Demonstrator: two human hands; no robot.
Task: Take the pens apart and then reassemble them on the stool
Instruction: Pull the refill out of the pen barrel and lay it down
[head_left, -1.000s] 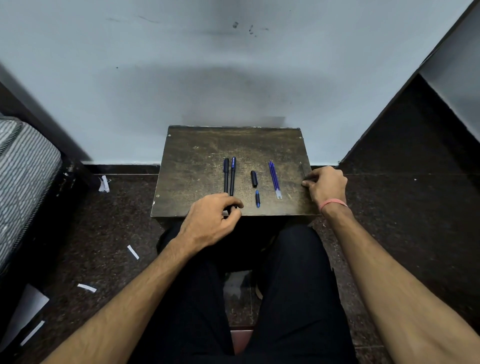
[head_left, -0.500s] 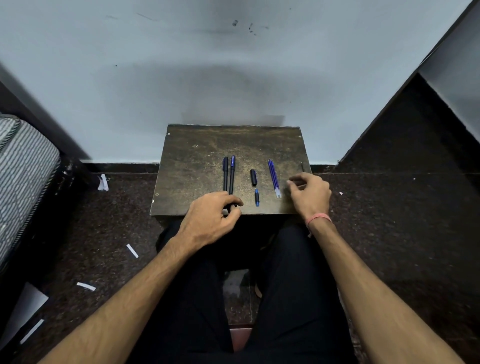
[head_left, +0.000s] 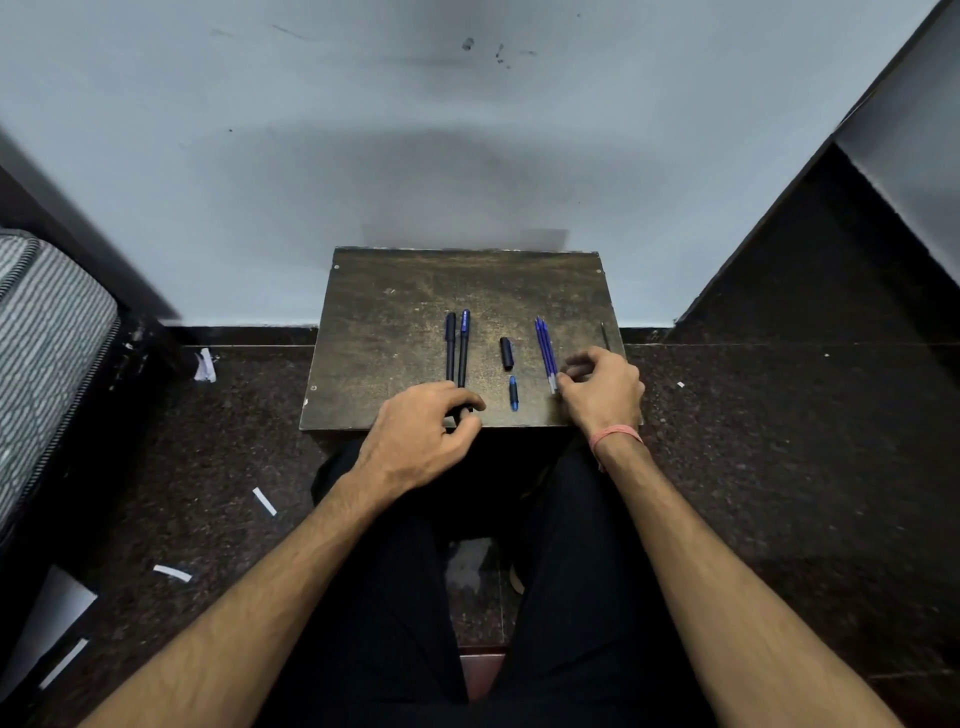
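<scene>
Bare skin and a pink thread band (head_left: 616, 434) mark the right hand (head_left: 602, 397), which is laid on the near right part of the stool (head_left: 395, 332) with its fingers curled; the fingertips (head_left: 569, 375) are brought to the near, pale ends of two blue refills (head_left: 545, 349), but whether these are actually pinched cannot be told. The refills are laid side by side, pointing away from the person. A thin dark rod (head_left: 604, 335) is seen beyond the right hand, close to the stool's right edge. The left hand (head_left: 423, 434) is set at the stool's near edge, its thumb and fingers curled around the near ends of two dark pens (head_left: 457, 345), which are laid parallel and touching or nearly so, one with a blue upper part. Between the pens and the refills, a short black cap (head_left: 507, 354) is laid on the worn brown wood, and just nearer to the person a small blue piece (head_left: 514, 393) is placed, apart from the cap. The stool is stood against a pale blue wall (head_left: 467, 156) on a dark speckled floor (head_left: 779, 441), where white paper scraps (head_left: 264, 502) are scattered to the left. A striped grey cushion (head_left: 47, 332) is seen at the far left, and black trousers (head_left: 561, 597) below the arms.
</scene>
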